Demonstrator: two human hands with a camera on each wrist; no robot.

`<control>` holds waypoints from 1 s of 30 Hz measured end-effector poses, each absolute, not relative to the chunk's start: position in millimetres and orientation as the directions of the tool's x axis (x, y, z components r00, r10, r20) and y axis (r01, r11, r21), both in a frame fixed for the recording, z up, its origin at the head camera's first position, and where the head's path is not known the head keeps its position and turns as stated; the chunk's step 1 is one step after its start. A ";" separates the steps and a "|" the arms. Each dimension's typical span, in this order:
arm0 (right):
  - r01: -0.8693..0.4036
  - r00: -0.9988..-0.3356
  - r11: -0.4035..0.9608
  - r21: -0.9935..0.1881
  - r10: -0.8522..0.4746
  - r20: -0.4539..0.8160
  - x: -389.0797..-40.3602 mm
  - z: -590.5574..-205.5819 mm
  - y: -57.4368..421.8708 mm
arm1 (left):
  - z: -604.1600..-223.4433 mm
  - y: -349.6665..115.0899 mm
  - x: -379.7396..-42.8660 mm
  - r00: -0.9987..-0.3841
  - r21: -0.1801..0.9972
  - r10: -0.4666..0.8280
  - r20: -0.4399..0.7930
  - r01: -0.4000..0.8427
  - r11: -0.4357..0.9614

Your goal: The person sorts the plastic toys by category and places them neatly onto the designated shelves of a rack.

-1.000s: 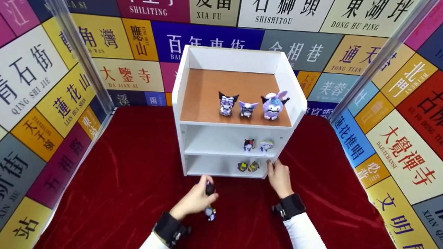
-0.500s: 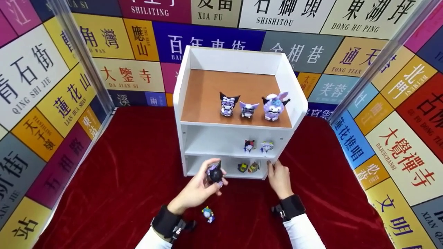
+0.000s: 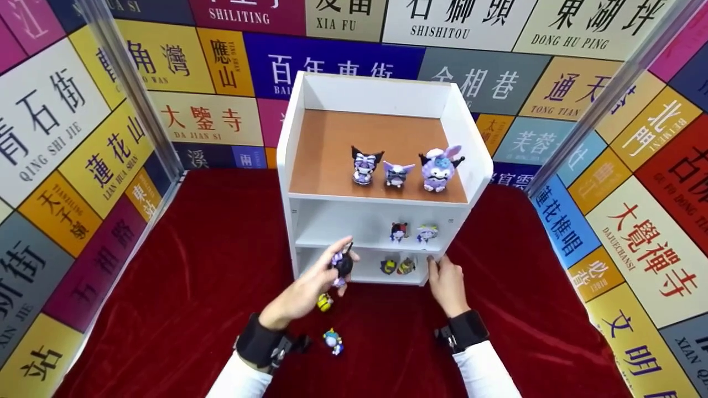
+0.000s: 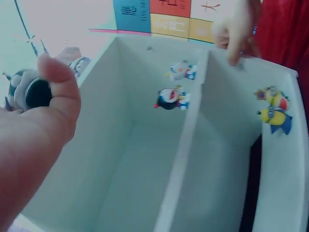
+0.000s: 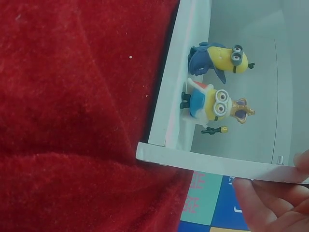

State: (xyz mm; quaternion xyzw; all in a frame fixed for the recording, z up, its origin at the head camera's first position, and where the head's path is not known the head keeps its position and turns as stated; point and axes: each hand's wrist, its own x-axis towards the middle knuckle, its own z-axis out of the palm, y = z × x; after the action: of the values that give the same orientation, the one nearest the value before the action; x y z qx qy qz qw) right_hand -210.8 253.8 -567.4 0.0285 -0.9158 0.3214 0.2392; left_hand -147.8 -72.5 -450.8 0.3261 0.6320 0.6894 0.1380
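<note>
My left hand (image 3: pixel 301 296) holds a black and purple figurine (image 3: pixel 344 265) with pointed ears, raised in front of the shelf unit's lower levels. The left wrist view shows its dark round head (image 4: pixel 38 93) beside the thumb. At the unit's lower right, my right hand (image 3: pixel 449 287) pinches the edge of the white side panel (image 5: pixel 217 163), fingers outside and a fingertip at the inner face. Near it on the bottom shelf stand a minion figurine with a crown (image 5: pixel 218 105) and a caped minion figurine (image 5: pixel 222 57).
The white shelf unit (image 3: pixel 467 146) bears three purple-toned figurines (image 3: pixel 395 175) on its brown top. Two small figurines (image 3: pixel 412 232) stand on the middle shelf. On the red cloth (image 3: pixel 221 237) lie a yellow figurine (image 3: pixel 324 302) and a blue-yellow one (image 3: pixel 333 341). Sign-printed walls surround it.
The left hand has lifted the black and purple figurine from low over the cloth up toward the shelf front, uncovering the yellow figurine. The right hand stays on the side panel.
</note>
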 end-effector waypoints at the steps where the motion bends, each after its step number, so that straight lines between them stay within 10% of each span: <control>1: -0.208 -0.883 0.793 -0.573 0.100 0.459 -210.9 -567.1 254.0 | -448.2 -73.7 -148.3 -0.745 0.956 0.601 0.289 0.251 -0.148; 17: -0.207 -0.881 0.791 -0.576 0.105 0.461 -210.4 -568.0 253.8 | -412.9 -71.1 -159.2 -0.792 0.812 0.200 0.577 0.583 -0.034; 30: -0.211 -0.887 0.790 -0.575 0.093 0.452 -211.8 -567.1 254.1 | -374.0 -68.1 -167.2 -0.705 0.664 0.072 0.706 0.693 0.281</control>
State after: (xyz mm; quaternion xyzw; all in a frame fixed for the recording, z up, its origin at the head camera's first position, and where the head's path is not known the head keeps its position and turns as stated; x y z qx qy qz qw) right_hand -211.8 254.1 -567.1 0.0323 -0.9163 0.3223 0.2354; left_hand -167.2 -68.1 -374.0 0.2559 0.7473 0.5422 -0.2865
